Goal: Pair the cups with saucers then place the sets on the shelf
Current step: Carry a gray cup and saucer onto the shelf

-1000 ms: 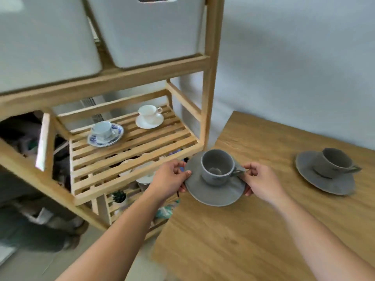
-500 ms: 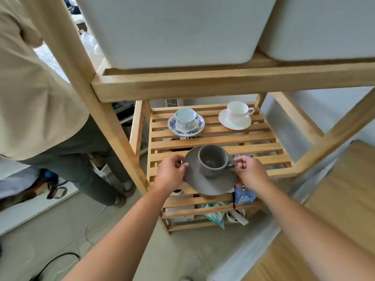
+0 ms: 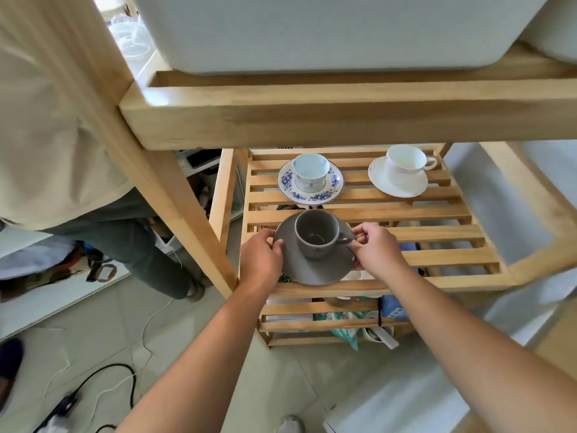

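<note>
Head view: we carry the grey cup (image 3: 317, 234) loose on its grey saucer (image 3: 312, 267), low over the front slats of the slatted shelf (image 3: 437, 259). Ceramic, brittle, apt to slide, so we hold the rim level. Left hand (image 3: 260, 260) and right hand (image 3: 377, 246) pinch opposite saucer edges.

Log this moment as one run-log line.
left hand + right hand: holding grey saucer with grey cup | over slatted shelf front | two sets behind

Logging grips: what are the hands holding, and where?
Both hold the grey saucer with its cup: left hand on the left rim, right hand on the right.
</note>
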`<state>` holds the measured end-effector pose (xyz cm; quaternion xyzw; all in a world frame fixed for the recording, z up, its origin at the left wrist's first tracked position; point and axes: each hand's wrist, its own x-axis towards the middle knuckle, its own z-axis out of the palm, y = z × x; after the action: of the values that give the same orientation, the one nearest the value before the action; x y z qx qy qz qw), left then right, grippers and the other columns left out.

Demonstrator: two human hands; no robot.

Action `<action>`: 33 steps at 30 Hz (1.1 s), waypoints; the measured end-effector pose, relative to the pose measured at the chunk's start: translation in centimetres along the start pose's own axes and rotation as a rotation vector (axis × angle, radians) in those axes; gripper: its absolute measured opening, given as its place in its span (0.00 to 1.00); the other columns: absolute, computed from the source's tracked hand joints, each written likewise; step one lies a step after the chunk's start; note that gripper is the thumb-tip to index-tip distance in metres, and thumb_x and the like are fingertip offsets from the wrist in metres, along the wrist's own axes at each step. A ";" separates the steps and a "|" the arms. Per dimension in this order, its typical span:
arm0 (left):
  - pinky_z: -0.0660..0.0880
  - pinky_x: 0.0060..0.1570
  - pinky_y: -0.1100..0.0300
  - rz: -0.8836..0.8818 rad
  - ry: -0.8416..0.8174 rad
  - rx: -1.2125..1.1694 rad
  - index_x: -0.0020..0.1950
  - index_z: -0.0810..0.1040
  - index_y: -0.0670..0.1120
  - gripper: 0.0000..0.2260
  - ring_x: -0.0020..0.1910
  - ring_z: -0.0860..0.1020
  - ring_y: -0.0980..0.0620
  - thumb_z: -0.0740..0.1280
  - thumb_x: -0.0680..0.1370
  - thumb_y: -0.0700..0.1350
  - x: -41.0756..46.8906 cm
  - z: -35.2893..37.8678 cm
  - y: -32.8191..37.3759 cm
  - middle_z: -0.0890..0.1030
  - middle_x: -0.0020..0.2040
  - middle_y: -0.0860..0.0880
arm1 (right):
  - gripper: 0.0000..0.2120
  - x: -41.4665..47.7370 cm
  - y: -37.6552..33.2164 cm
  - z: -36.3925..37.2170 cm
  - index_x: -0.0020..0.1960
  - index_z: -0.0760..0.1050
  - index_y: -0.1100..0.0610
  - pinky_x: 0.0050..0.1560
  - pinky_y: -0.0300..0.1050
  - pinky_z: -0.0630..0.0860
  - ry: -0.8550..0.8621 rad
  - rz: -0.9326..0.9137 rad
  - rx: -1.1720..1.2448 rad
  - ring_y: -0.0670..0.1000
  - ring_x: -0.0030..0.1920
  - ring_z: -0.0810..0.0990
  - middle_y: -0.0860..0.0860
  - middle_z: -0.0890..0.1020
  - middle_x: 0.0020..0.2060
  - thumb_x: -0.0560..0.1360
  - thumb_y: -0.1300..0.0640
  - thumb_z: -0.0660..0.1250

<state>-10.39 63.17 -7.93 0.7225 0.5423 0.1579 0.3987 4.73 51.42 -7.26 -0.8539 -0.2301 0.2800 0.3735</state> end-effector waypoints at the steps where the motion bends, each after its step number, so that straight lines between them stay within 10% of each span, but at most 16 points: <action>1: 0.75 0.43 0.57 -0.001 0.002 0.007 0.60 0.78 0.48 0.11 0.45 0.80 0.48 0.64 0.79 0.45 0.1 0.1 0.0 0.80 0.44 0.48 | 0.03 0.0 0.0 0.0 0.49 0.75 0.57 0.28 0.40 0.79 0.003 -0.003 -0.004 0.54 0.41 0.81 0.54 0.79 0.41 0.76 0.62 0.64; 22: 0.78 0.49 0.51 0.059 -0.075 0.129 0.65 0.72 0.47 0.15 0.49 0.80 0.47 0.64 0.78 0.48 -1.3 -0.8 0.5 0.81 0.52 0.45 | 0.08 -1.0 0.0 -1.3 0.54 0.73 0.54 0.37 0.45 0.79 0.058 0.078 -0.068 0.54 0.45 0.82 0.55 0.81 0.49 0.76 0.54 0.64; 33: 0.73 0.52 0.57 0.497 -0.078 0.109 0.63 0.72 0.47 0.15 0.51 0.75 0.50 0.65 0.77 0.47 -14.3 0.2 10.4 0.75 0.54 0.49 | 0.02 -13.7 5.7 -14.1 0.45 0.76 0.49 0.43 0.47 0.78 0.336 -0.059 0.086 0.52 0.42 0.82 0.49 0.82 0.38 0.74 0.54 0.65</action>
<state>-8.63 49.16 2.64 0.8597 0.3400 0.1937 0.3284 4.85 32.52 0.54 -0.8649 -0.1771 0.1317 0.4508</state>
